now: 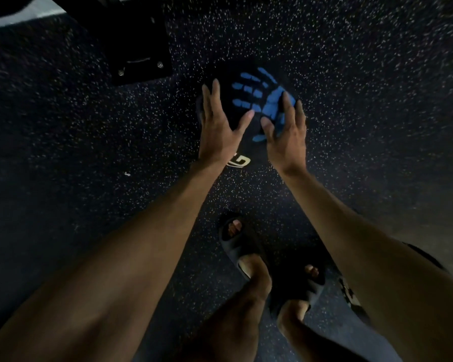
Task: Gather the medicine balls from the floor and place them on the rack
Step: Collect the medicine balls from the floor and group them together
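Nearest me, on the near side of the medicine ball (251, 97), the person's feet in black slides (233, 246) are planted close together on the speckled rubber floor (351, 74). I take that stance for someone bending straight over the ball so the lift comes up between the knees. Both bare forearms reach down and forward from there toward it. The left hand (220, 126) is spread wide over the ball's left flank with the fingers straight and fanned. The right hand (285, 129) is spread just as wide on the right flank, partly covering the blue handprint marked on the black skin. The thumbs angle in toward each other across the top. Neither hand has closed, and I cannot tell whether the palms are pressing or just short of contact. Opposite sides make sense, since a round, heavy thing is best cradled from both flanks. The ball itself sits on the floor, with pale lettering (239, 161) on its near face. Beyond it, up and to the left, a black bolted base plate (141, 61) lies flat, perhaps the rack's foot.
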